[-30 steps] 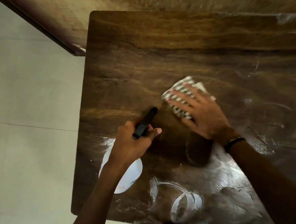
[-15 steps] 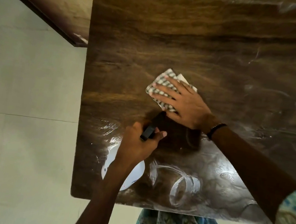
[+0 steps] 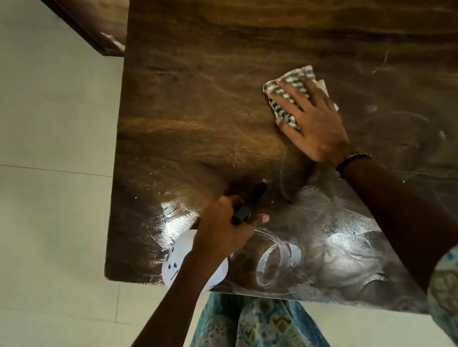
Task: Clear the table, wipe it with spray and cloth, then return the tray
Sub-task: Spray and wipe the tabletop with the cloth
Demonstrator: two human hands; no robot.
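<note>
My right hand lies flat, fingers spread, pressing a folded green-and-white checked cloth onto the dark wooden table near its middle. My left hand grips a white spray bottle with a black nozzle above the table's near-left corner. The nozzle points away from me across the table. Wet, shiny smears cover the near half of the tabletop. No tray is in view.
The table's left edge and near edge border pale floor tiles. A dark skirting strip runs along the wall at the far left. My patterned clothing stands against the near edge.
My right hand has slid the cloth to the right and slightly farther away across the table. My left hand keeps hold of the spray bottle near the same corner.
</note>
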